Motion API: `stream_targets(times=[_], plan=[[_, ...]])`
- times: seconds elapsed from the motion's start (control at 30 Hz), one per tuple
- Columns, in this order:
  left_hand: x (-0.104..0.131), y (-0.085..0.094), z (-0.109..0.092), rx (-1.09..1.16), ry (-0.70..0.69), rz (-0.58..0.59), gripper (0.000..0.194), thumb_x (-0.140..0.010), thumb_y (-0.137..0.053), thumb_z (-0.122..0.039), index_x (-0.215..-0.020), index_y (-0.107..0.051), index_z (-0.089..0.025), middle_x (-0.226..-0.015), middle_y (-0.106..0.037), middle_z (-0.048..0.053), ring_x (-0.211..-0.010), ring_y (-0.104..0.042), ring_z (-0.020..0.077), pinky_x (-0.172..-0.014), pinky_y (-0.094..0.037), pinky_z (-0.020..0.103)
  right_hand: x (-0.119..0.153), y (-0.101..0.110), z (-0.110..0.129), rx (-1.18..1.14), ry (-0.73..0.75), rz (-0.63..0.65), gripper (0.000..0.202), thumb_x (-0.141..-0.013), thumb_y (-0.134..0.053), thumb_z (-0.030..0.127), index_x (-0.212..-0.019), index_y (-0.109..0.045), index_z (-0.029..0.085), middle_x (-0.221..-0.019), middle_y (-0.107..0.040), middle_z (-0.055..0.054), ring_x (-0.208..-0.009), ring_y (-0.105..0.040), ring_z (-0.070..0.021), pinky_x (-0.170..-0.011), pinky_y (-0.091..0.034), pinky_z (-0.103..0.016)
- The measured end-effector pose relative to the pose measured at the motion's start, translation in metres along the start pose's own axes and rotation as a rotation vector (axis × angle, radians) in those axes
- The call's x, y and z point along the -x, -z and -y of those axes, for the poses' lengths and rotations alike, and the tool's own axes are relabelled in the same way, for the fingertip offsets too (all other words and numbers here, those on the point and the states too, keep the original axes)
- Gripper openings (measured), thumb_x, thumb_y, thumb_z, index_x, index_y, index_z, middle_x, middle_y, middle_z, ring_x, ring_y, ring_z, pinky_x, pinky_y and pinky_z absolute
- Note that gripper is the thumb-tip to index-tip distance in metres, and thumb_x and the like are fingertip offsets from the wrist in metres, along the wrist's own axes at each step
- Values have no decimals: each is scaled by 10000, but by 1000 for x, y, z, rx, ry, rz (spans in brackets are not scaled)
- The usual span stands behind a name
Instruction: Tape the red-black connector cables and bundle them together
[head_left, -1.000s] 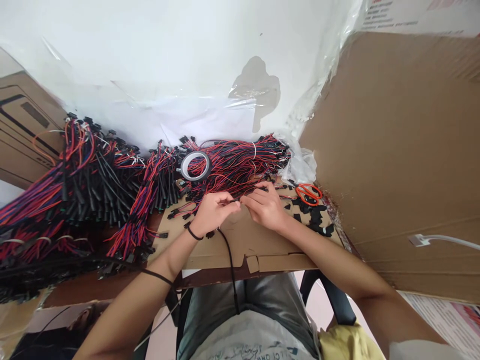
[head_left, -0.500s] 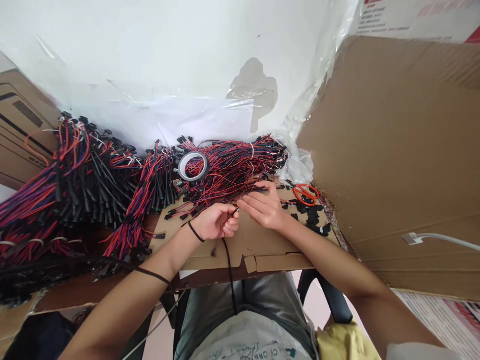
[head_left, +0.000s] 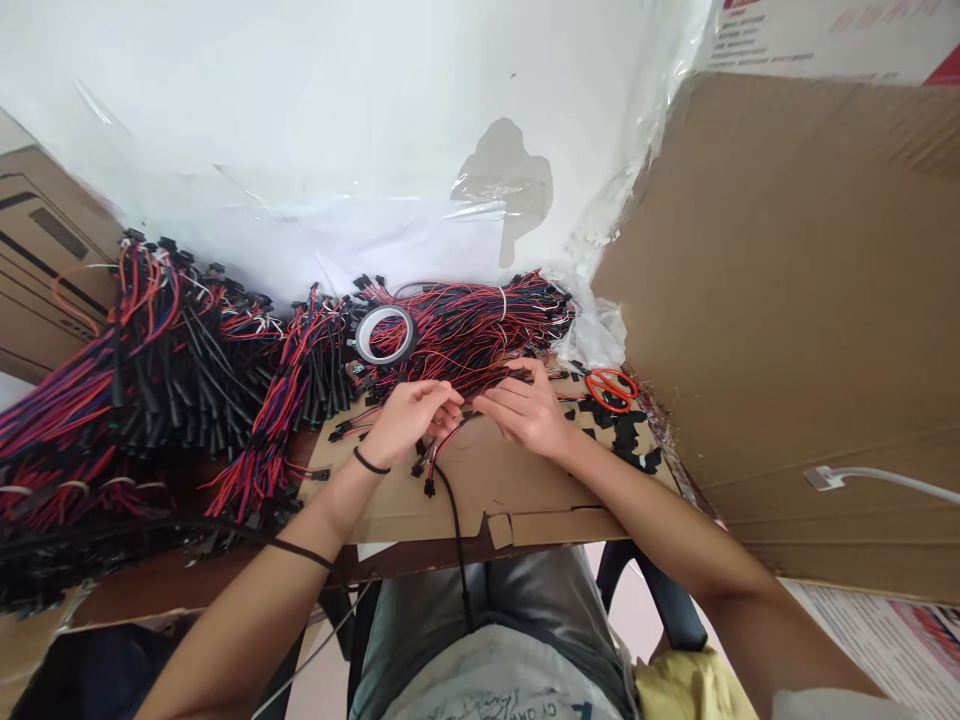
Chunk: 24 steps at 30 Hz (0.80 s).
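Observation:
A red-and-black wire lead (head_left: 436, 455) with small black plug connectors (head_left: 430, 487) hangs over the cardboard between my hands. Curled fingers of my left hand (head_left: 420, 415) are closed around the wires just above those connectors; a black band circles that wrist. My right hand (head_left: 525, 412) pinches the same lead farther along, thumb and fingertips together, its index finger raised. Fingers partly hide the joined stretch of wire. Just behind both hands lies a thick bundle of red and dark wires (head_left: 472, 315), with a roll of black tape (head_left: 411, 340) on its left part.
Orange-handled scissors (head_left: 611, 390) lie to the right among black tape scraps (head_left: 628, 432). More bundled leads with black sleeves (head_left: 195, 370) fill the left side. A cardboard panel (head_left: 780, 330) stands on the right. A black cable (head_left: 457, 530) crosses the table's front edge.
My left hand has moved slightly left and up, turning its back more toward me. The lead's wires and connectors now show below it. My right hand has barely moved.

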<state>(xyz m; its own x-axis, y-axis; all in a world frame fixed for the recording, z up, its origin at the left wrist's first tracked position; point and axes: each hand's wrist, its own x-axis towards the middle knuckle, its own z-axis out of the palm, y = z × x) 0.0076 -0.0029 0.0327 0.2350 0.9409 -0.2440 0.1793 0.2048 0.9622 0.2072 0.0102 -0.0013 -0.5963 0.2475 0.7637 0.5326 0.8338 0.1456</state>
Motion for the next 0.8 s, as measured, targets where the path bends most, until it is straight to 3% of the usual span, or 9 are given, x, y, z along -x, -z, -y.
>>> stream_targets(times=[0.1,0.2,0.27,0.43,0.5,0.6,0.8], plan=[[3,1,-4,-312,-279,-134,252,-755,-612,-389,-732,-673,-145,-719,-679,45,-647,-598,141,-616,-482,245,0,-3,-1,1,-31,52,221,-919,-448,70,-940,-623,203,-722,-668,34,-685,-546,-98,-982,-304,-389],[6,-4,-3,-482,-364,-113,213,-743,-609,-355,-684,-678,-163,-703,-680,31,-653,-583,146,-640,-468,249,-1,-5,-2,-4,-49,80,238,-922,-431,72,-941,-625,209,-718,-666,32,-682,-545,-102,-979,-297,-385],[5,-6,-1,-400,-271,-13,220,-745,-601,-364,-671,-648,-162,-635,-636,16,-600,-561,136,-603,-460,249,-1,-4,-1,-3,-51,80,236,-924,-430,79,-935,-626,209,-715,-666,32,-674,-541,-103,-974,-299,-383],[0,-6,6,115,52,355,284,-701,-664,-412,-653,-549,-157,-600,-510,-10,-532,-475,96,-515,-437,237,-2,-3,0,-2,-7,52,220,-931,-433,94,-938,-624,202,-743,-680,33,-692,-543,-101,-963,-308,-379],[-1,-5,7,222,118,416,297,-686,-679,-419,-673,-542,-155,-615,-496,-5,-542,-469,97,-501,-430,238,-1,-4,-1,-6,-15,69,233,-935,-421,96,-941,-625,207,-751,-681,32,-695,-543,-103,-962,-308,-383],[-1,-4,6,109,12,311,315,-735,-608,-459,-740,-565,-148,-703,-551,35,-602,-515,124,-534,-462,263,0,-6,-2,-1,-54,79,249,-917,-415,81,-919,-631,205,-714,-666,28,-677,-538,-108,-951,-311,-390],[2,-11,12,-789,-661,-161,151,-748,-604,-274,-853,-584,-168,-833,-617,58,-754,-565,175,-722,-485,317,-1,-7,1,25,-110,73,233,-853,-437,73,-844,-643,183,-625,-634,17,-617,-519,-119,-907,-332,-368]])
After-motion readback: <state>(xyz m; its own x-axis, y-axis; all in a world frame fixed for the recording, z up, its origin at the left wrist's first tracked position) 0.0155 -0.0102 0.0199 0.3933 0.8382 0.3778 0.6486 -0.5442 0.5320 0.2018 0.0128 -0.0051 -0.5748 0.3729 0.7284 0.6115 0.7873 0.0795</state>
